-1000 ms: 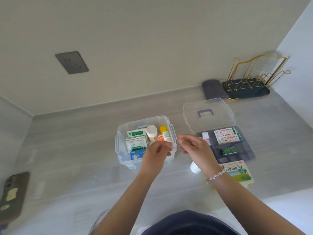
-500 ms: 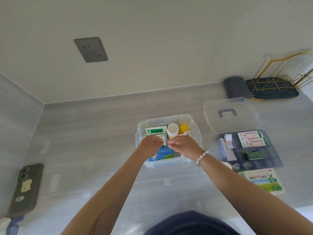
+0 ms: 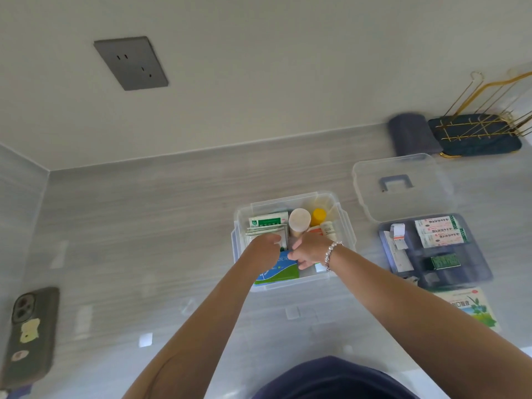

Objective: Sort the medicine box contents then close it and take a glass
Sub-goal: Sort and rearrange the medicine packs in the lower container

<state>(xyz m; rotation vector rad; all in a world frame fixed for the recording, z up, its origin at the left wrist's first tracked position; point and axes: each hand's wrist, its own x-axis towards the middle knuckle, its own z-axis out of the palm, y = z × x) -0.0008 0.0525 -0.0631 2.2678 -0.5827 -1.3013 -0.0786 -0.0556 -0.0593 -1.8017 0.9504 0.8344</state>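
We see both hands reaching down into the open medicine box [image 3: 344, 226], a clear tub near the middle of the grey counter [image 3: 144, 226]. The left hand [image 3: 263, 247] lies over the white-and-green packets [image 3: 267, 223] at the box's left side, but its fingers are hidden behind its own back, so we cannot tell whether it grips anything. The right hand [image 3: 309, 251], with a bead bracelet [image 3: 331, 253] at the wrist, has fingers curled down onto the blue-and-green carton [image 3: 280, 272]; whether they pinch it or only touch it we cannot make out. A white-capped bottle [image 3: 299, 221] and a yellow-capped one [image 3: 319, 216] stand behind the hands. The clear lid [image 3: 403, 185] lies apart to the right, with the grey divider tray [image 3: 478, 269] in front of it. The gold wire rack [image 3: 489, 122] is cut by the frame's right edge.
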